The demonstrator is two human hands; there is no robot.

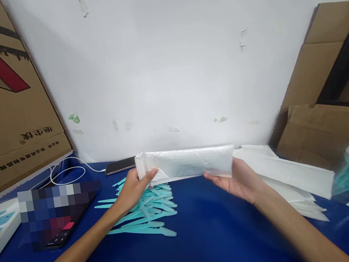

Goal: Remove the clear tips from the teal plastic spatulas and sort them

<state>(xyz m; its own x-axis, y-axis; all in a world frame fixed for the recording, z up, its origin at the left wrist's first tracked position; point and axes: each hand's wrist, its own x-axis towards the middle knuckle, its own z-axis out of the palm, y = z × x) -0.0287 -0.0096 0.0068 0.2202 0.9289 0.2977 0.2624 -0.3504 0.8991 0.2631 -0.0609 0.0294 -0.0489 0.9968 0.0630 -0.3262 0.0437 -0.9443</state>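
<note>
Head view: our left hand [134, 191] pinches one end of the long translucent packet [189, 163] while our open right hand [239, 178] supports the other, apparently keeping it level.

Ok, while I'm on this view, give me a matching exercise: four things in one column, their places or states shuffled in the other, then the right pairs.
Things
1. Left hand
2. Right hand
3. Loose teal sticks
4. White cable

Places and states
A. Looped, with one end at the phone near the wall
B. Fingers extended at the lower edge of the whitish packet
C. In a messy pile on the blue table
D. Thumb in front, grip closed on one end of the whitish packet

Right pairs
1-D, 2-B, 3-C, 4-A
</note>
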